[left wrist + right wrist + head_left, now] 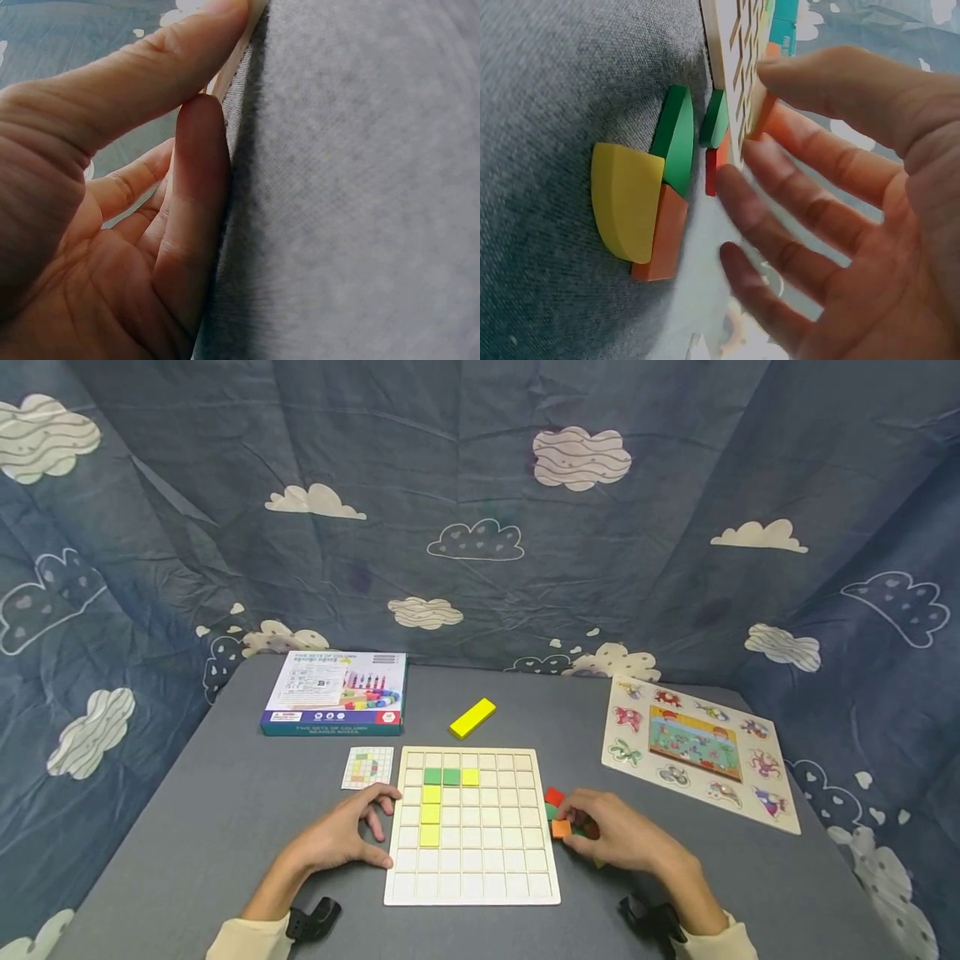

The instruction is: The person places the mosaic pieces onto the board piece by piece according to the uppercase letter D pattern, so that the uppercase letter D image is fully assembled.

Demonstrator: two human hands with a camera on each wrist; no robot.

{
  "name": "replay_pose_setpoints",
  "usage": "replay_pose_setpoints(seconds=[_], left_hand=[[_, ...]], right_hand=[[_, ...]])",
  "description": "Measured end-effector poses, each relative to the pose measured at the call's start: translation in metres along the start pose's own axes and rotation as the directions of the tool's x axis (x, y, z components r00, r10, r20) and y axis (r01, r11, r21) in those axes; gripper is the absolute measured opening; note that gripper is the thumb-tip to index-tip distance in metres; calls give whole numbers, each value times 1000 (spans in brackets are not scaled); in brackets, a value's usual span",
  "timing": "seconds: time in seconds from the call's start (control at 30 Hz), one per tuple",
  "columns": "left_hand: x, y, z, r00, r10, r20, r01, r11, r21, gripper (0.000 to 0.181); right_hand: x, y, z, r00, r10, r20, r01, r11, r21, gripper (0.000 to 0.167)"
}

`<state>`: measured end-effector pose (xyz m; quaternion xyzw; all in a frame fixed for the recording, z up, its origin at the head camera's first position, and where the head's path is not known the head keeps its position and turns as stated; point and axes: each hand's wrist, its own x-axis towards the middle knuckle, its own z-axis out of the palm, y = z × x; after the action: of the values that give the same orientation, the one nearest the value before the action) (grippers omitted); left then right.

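Note:
A pale wooden grid board (487, 864) lies flat, with green squares (442, 776) and yellow squares (431, 814) in some cells. My left hand (345, 831) rests against its left edge with thumb and fingertips. At the right edge, my right hand (615, 831) pinches an orange square block (561, 829) between thumb and fingers. Around that hand are a red block (554, 796) and a green block (551, 811). The right wrist view also shows a rounded yellow block (626, 202), a curved green block (675, 139) and an orange-brown block (664, 236) on the table.
A small pattern card (367, 768) lies left of the board's top corner. Behind are a boxed set (335, 693) and a yellow bar (472, 718). A sea-animal puzzle board (701, 752) lies at the right, and a cloud-print curtain (480, 460) hangs behind the table.

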<state>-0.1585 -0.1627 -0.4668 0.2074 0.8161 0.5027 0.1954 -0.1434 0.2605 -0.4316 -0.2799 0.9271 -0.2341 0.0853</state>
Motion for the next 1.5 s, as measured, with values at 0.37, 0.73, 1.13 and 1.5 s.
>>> replay_pose_setpoints(seconds=[0.37, 0.73, 1.13, 1.5], left_hand=[[-2, -2, 0, 1000, 5, 2, -5, 1000, 5, 83], [2, 0, 1, 1000, 6, -1, -6, 1000, 16, 82], [1, -3, 1, 1000, -2, -3, 2, 1000, 10, 83], [1, -2, 0, 1000, -11, -6, 12, 1000, 17, 83]], right_hand=[[12, -19, 0, 996, -54, -71, 48, 995, -84, 20], [32, -43, 16, 991, -124, -58, 119, 989, -86, 21], [62, -75, 34, 983, -183, -28, 181, 981, -76, 18], [83, -103, 47, 980, -199, 5, 199, 978, -66, 19]])
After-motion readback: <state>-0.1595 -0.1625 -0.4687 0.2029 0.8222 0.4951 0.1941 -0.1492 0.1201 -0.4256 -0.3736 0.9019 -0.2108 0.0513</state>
